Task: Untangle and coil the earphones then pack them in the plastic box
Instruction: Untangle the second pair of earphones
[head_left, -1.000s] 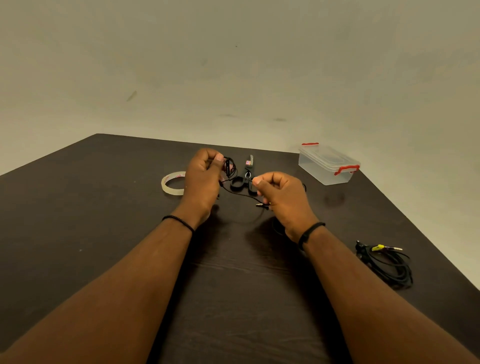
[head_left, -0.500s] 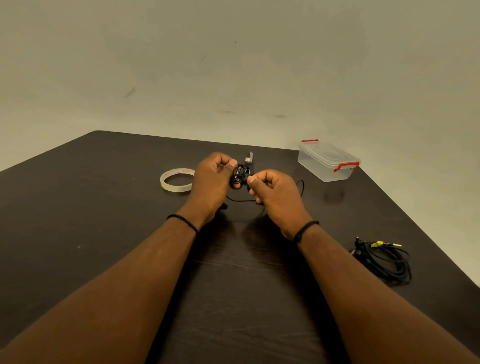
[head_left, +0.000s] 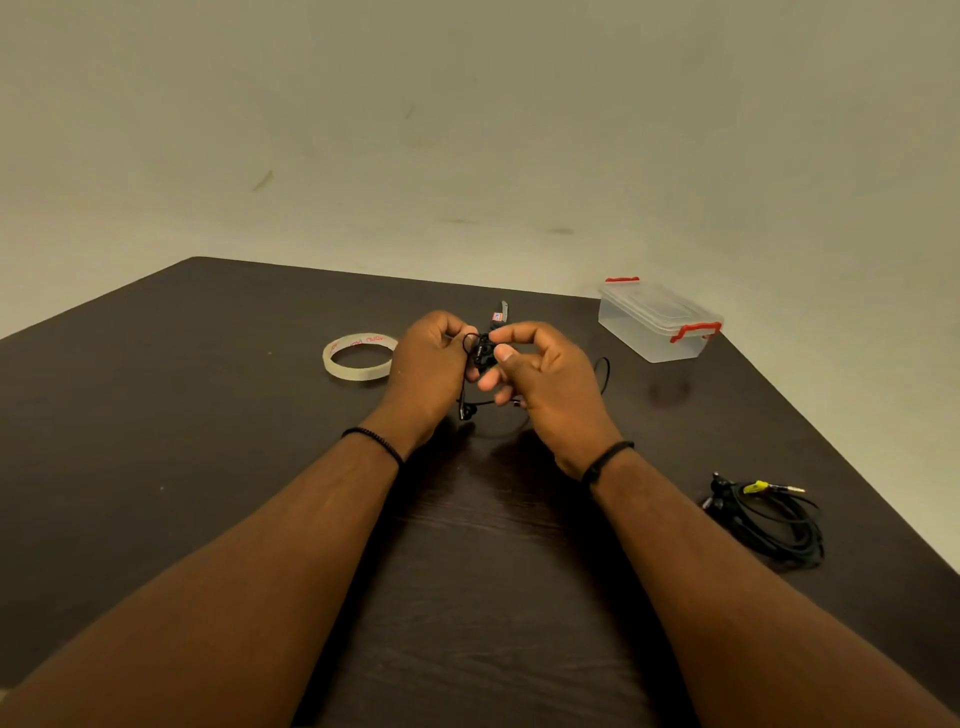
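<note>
**Two hands hold a small black wire bundle over a dark table**

The big dark brown wooden table (head_left: 208, 467) fills most of the view. Both arms reach out over it, and each wrist has a thin black band.

The clear plastic box with a lid and red clips (head_left: 657, 325) sits far to the right of the fingers, near the table's back edge. Its lid is on.

The left hand (head_left: 428, 364) has its fingers curled in, and it grips the small bundle of thin black earphone wire (head_left: 480, 351). The right hand (head_left: 550, 379) pinches the same bundle between its thumb and first finger. Its other fingers are loosely bent below. The two hands almost touch.

A loop of the wire hangs down under the fingers, and one bit curves out past the right hand.

A second coiled black cable with a yellow tag (head_left: 769, 519) lies well away, down to the right of the right wrist.

A ring of clear sticky tape (head_left: 358, 357) lies flat just left of the left hand.

A small grey tool (head_left: 501, 314) pokes out just behind the fingers. I cannot tell what it is.
</note>
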